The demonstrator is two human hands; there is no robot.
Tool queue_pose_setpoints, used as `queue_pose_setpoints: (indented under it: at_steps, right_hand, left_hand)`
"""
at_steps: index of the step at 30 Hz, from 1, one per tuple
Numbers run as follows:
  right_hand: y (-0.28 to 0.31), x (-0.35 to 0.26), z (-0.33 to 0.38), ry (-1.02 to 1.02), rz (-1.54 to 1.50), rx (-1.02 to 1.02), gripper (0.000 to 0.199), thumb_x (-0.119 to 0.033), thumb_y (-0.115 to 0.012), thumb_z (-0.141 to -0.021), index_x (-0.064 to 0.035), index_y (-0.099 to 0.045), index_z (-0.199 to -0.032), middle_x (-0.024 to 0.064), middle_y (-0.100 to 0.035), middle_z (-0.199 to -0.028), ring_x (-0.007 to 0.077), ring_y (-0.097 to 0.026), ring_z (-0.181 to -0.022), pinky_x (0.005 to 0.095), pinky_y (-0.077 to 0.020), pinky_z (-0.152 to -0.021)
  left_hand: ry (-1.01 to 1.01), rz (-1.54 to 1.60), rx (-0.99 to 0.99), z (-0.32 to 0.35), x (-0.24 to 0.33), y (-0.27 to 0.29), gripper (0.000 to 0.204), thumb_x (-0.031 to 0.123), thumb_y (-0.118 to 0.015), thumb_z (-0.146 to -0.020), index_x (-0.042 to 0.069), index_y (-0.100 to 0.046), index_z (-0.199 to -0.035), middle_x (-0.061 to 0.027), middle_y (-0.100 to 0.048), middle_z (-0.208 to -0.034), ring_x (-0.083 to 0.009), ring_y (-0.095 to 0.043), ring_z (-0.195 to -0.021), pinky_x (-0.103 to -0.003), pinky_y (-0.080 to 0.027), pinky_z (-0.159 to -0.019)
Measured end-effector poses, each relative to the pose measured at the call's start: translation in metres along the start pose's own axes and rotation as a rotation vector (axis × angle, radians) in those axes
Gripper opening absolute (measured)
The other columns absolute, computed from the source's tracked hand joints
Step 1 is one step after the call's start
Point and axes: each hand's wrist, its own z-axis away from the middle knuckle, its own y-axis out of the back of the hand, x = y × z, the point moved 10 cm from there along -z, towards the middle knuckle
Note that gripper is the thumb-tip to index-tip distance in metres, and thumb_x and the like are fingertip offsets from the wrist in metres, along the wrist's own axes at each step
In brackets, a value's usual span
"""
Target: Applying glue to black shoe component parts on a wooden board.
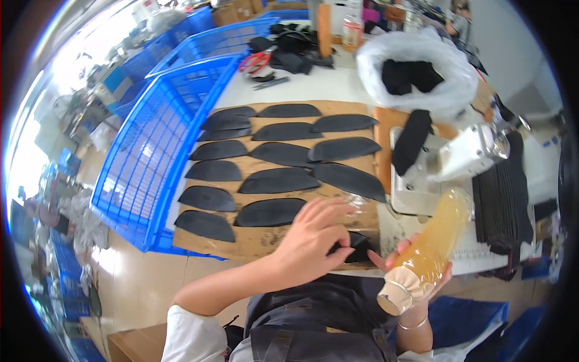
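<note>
You're pretty clearly in a sewing-type workshop: rows of black cutouts point(280, 180) over your tabletop point(232, 93), what looks like a white sewing machine point(464, 154), red-handled scissors point(256, 62), plus blue plastic crates point(158, 217) off to your left.

Cardboard sheet point(253, 242) with cut pieces point(277, 181) on it; to its left, basket point(161, 223); to its right, sewing machine point(467, 154) and bottle point(435, 240); behind it, scissors point(263, 56).
</note>
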Motion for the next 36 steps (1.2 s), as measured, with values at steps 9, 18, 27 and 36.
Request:
queue_pose_setpoints:
  at_steps: [9, 18, 27, 36]
  right_hand:
    - [0.013, -0.003, 0.002, 0.017, -0.045, 0.112, 0.068, -0.060, -0.056, -0.077, -0.0067, -0.041, -0.117, 0.0163, -0.055, -0.106, 0.0344, -0.061, -0.092, 0.0640, -0.0279, -0.099]
    - [0.016, -0.004, 0.000, -0.013, -0.040, 0.170, 0.068, -0.060, -0.055, -0.076, -0.0057, -0.042, -0.115, 0.0146, -0.056, -0.103, 0.0337, -0.061, -0.087, 0.0667, -0.0256, -0.099]
    - [0.018, -0.012, 0.006, -0.021, -0.036, 0.138, 0.068, -0.060, -0.052, -0.079, -0.0041, -0.041, -0.116, 0.0159, -0.053, -0.106, 0.0371, -0.059, -0.089, 0.0682, -0.0228, -0.099]
    - [0.014, -0.009, 0.008, -0.018, -0.093, 0.121, 0.070, -0.061, -0.052, -0.080, -0.0050, -0.040, -0.119, 0.0152, -0.053, -0.108, 0.0363, -0.060, -0.090, 0.0681, -0.0215, -0.100]
  left_hand:
    - [0.464, 0.142, 0.289, 0.039, -0.068, 0.126, 0.015, 0.011, -0.072, -0.074, 0.002, -0.061, -0.073, -0.0123, -0.062, -0.095, -0.0202, -0.060, -0.093, -0.029, -0.045, -0.080]
    - [0.062, -0.872, 0.738, 0.032, -0.081, 0.245, 0.012, 0.006, -0.070, -0.067, 0.006, -0.058, -0.071, -0.0083, -0.061, -0.101, -0.0266, -0.055, -0.098, -0.036, -0.039, -0.087]
    - [0.219, -0.688, 0.302, 0.012, -0.184, 0.164, 0.010, 0.012, -0.071, -0.066, 0.007, -0.062, -0.068, -0.0069, -0.055, -0.110, -0.0249, -0.047, -0.108, -0.039, -0.035, -0.090]
    - [0.411, -0.554, 0.223, 0.021, -0.211, 0.175, 0.025, 0.024, -0.075, -0.069, 0.006, -0.057, -0.074, -0.0078, -0.055, -0.097, -0.0274, -0.048, -0.100, -0.039, -0.036, -0.087]
